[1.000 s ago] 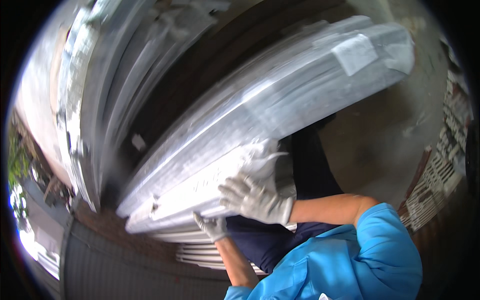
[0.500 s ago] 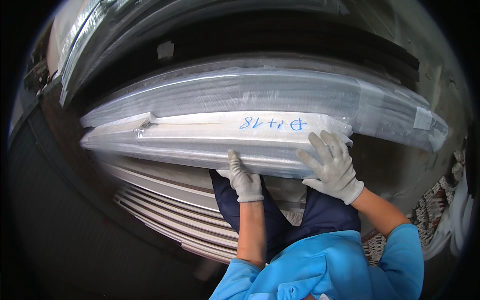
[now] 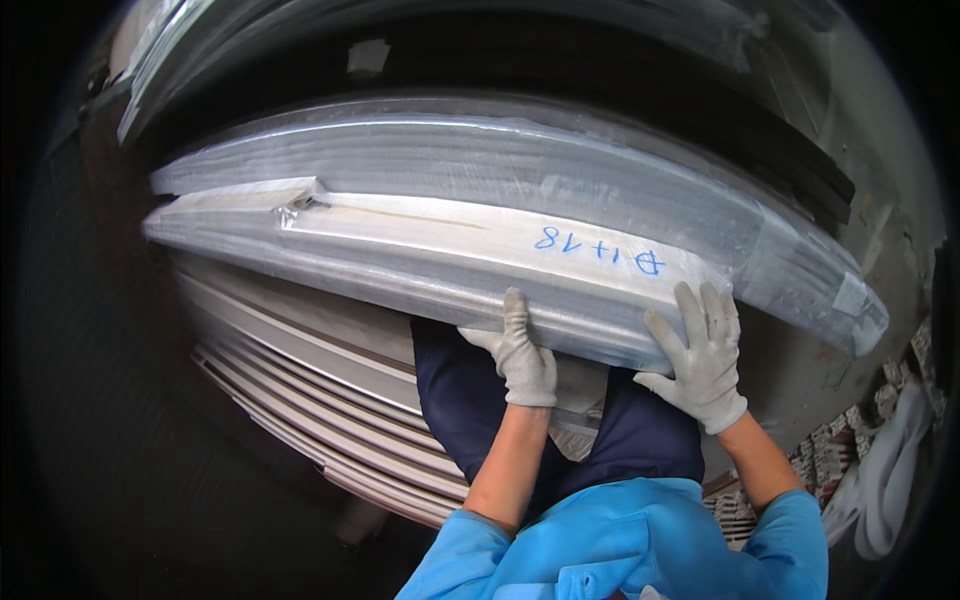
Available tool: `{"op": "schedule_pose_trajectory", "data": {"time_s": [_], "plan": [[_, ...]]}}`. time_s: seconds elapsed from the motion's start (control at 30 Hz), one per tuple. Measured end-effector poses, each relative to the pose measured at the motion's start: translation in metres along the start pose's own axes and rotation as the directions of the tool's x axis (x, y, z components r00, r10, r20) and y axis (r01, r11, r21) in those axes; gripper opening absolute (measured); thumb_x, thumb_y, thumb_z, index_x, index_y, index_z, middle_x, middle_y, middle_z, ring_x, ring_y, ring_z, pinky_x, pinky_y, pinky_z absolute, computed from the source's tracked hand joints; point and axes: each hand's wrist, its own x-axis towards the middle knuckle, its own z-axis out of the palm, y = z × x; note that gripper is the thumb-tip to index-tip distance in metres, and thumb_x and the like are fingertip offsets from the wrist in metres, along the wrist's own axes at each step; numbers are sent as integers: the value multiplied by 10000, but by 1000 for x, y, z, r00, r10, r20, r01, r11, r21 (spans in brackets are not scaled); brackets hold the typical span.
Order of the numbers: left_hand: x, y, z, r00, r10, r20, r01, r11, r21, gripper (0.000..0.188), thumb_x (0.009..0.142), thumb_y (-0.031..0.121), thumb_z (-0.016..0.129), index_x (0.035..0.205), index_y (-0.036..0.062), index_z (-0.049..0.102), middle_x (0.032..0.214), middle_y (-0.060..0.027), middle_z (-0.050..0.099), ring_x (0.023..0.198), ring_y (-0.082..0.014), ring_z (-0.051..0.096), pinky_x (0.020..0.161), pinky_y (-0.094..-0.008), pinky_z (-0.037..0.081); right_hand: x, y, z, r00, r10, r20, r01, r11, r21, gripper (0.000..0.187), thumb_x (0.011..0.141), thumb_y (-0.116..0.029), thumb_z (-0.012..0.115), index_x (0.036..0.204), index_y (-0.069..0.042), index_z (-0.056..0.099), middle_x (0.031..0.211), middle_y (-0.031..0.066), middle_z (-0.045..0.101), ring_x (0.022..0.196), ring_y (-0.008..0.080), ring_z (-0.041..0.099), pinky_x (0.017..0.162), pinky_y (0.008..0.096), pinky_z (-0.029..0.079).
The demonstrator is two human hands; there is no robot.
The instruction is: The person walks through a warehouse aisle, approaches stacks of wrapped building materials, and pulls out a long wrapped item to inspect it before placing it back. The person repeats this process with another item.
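Note:
A long plastic-wrapped bundle (image 3: 420,285) with a white strip and blue handwriting along its top lies across my thighs. My left hand (image 3: 525,360), in a pale glove, grips its near edge; one finger shows against the side, and the rest are partly hidden beneath. Over the right end of the bundle, my gloved right hand (image 3: 705,360) lies with its fingers spread, touching the wrapping. Right behind it is a longer wrapped bundle (image 3: 440,155) in clear film, curved by the lens.
Several light-coloured long profiles (image 3: 330,390) are stacked at the left of my legs. Dark long pieces (image 3: 600,75) lie beyond the bundles, and more film-wrapped lengths (image 3: 170,55) stand at the far left. White plastic wrapping (image 3: 885,480) and stacked profile ends (image 3: 830,450) are at the right.
The view has turned, so both bundles slope down more to the right and my hands appear farther right. My hands keep the same hold on the near bundle.

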Motion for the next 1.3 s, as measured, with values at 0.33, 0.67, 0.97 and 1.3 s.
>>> {"op": "schedule_pose_trajectory", "data": {"time_s": [0.33,0.67,0.97,1.3], "plan": [[-2,6,-6,991,-72,-116,94,977,193,1327,758,405,845,1522,58,-184,1491,-272,316,1339,-334,396,1118,-363,328,21,-42,5,994,-104,36,110,964,-240,1136,487,-265,885,1484,-240,341,1498,234,310,1349,460,324,1128,601,240],[9,-3,-16,998,-55,31,55,998,-8,1237,773,281,814,1522,2,-131,1588,-268,105,1471,-349,185,1197,-347,204,16,-40,22,985,-147,91,172,883,-437,1206,507,-331,851,1524,-150,228,1499,269,265,1353,466,313,1101,565,275],[20,-29,-6,998,68,9,-69,996,52,1209,787,165,788,1515,7,-164,1596,-272,65,1483,-325,166,1200,-327,186,18,-30,18,973,-171,155,219,895,-390,1284,504,-424,852,1531,-78,162,1509,299,218,1391,478,244,1136,538,234],[25,-32,-4,999,41,-9,-41,997,59,1273,725,204,837,1519,-8,-135,1602,-250,29,1497,-337,71,1215,-341,108,25,-16,2,972,-149,184,176,974,-142,1402,443,-443,938,1533,-28,160,1519,241,295,1388,412,314,1149,464,271]]}}
